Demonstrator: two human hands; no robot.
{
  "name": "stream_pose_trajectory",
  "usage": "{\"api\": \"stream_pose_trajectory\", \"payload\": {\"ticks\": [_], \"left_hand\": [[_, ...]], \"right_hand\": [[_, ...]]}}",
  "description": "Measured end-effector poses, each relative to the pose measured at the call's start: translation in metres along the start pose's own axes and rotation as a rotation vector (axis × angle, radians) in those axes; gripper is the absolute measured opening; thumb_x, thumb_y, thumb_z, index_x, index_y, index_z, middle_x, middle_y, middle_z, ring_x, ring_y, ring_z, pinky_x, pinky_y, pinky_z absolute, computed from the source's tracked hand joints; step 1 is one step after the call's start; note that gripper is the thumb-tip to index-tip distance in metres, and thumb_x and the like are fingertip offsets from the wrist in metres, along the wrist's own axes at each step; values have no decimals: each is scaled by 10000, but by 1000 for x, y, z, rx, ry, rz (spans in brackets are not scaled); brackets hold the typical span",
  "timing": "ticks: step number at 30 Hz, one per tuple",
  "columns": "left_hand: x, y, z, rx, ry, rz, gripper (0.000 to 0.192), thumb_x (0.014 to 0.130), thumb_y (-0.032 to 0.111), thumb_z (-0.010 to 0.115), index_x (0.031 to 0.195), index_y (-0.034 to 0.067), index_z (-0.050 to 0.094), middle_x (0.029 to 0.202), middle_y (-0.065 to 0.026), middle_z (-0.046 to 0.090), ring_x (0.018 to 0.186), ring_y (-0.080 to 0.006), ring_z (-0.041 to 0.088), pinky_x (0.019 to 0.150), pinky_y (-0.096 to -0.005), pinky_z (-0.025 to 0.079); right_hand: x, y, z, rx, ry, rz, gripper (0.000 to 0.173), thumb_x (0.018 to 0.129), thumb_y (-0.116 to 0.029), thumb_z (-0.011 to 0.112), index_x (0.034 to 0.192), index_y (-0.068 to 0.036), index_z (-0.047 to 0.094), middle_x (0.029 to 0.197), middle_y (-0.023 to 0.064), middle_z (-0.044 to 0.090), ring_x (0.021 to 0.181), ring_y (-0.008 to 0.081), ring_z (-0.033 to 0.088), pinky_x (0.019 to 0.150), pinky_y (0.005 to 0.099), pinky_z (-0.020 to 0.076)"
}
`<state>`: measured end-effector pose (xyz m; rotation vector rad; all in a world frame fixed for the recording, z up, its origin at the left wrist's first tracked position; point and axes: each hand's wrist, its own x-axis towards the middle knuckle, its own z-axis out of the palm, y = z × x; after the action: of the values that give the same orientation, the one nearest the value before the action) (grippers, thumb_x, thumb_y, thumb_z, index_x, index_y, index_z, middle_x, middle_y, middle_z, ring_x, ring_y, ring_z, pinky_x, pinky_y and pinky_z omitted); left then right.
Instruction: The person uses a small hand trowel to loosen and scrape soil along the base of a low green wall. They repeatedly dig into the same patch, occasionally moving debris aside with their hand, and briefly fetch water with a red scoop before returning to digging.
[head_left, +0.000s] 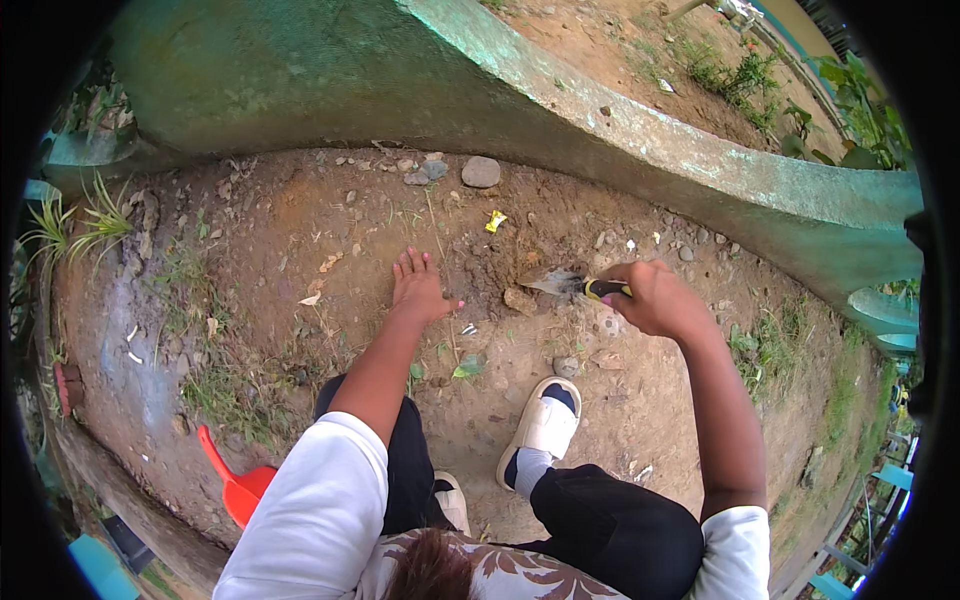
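Note:
My right hand (651, 298) grips the black and yellow handle of a small pointed hand trowel (556, 282). The metal blade is smeared with soil and points left, close to a tan stone (520, 301). Around the tip the damp brown soil (517, 259) looks loose and clumpy. To the left of the trowel, my left hand (420, 283) is spread palm down over the ground, fingers apart and holding nothing. A yellow wrapper (495, 221) lies on the soil beyond both hands.
A green-painted concrete wall (525, 120) curves along the far side, with a rounded grey stone (481, 172) at its foot. A red plastic dustpan or scoop (247, 491) lies by my left elbow. Grass tufts (232, 397) and a spiky plant (101, 217) grow on the left.

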<state>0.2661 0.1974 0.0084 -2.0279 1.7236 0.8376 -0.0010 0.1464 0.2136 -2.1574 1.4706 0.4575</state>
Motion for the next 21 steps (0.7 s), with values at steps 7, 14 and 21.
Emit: {"api": "stream_pose_trajectory", "payload": {"ticks": [7,14,21], "left_hand": [[-1,-3,-3,-40,-6,-28,1074,654,546,653,1348,-45,84,1407,-256,41,1312,-375,60,1070,-421,96],[3,6,-6,-47,-66,-6,1087,650,526,671,1343,-59,70,1399,-276,21,1300,-412,55,1069,-430,103],[3,-11,0,-47,-39,-39,1052,666,487,677,1348,-44,79,1405,-263,20,1298,-418,67,1063,-447,105]], "right_hand": [[-8,30,34,314,-59,175,322,760,-263,633,1017,-71,624,720,154,623,670,260,613,636,346,466],[-29,46,107,906,-8,290,438,784,-198,640,1160,-24,499,679,46,587,459,87,472,424,223,380],[-38,16,-30,441,196,121,288,729,-133,674,989,-24,614,729,90,630,599,122,563,580,263,446]]}}
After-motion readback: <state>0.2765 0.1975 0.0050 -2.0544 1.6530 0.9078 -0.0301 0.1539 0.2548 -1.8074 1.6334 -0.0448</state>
